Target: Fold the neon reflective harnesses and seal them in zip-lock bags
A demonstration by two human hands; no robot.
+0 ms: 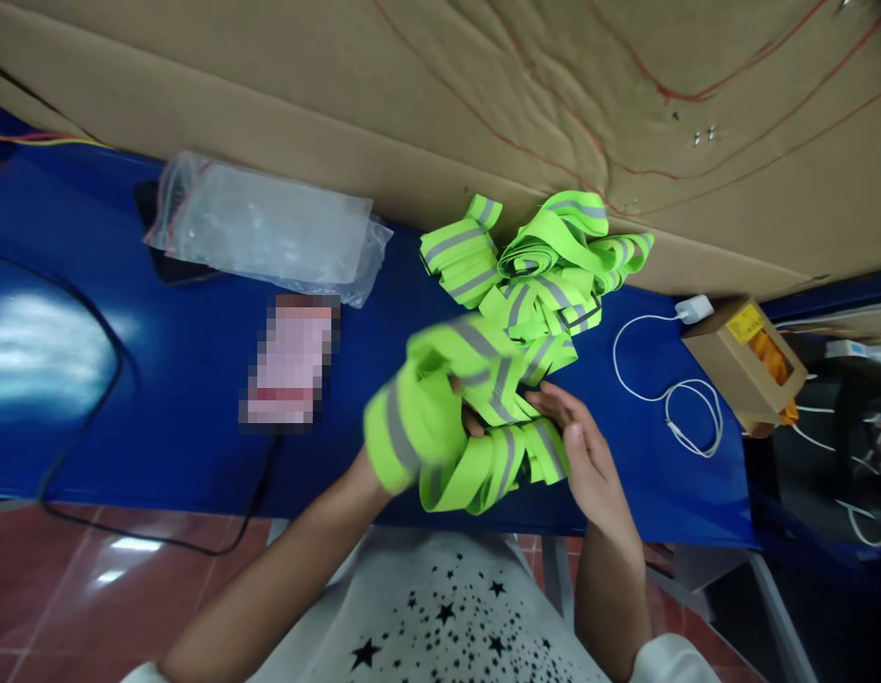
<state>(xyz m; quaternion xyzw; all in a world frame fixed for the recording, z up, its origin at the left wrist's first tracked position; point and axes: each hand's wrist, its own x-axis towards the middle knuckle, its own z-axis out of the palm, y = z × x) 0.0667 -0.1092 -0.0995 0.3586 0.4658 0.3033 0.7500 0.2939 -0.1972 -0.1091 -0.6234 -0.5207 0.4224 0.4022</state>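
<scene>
Bands (501, 465) cover most of the left grip (472, 423), so its closure I cannot tell; the right grip (593, 465), loosely open, touches their edge over the table (646, 455).

head cam | worn on head | faces forward, down | near, above blue table (184, 408)

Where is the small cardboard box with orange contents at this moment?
In the head view, the small cardboard box is at the right end of the blue table, beside the white charger.
</scene>
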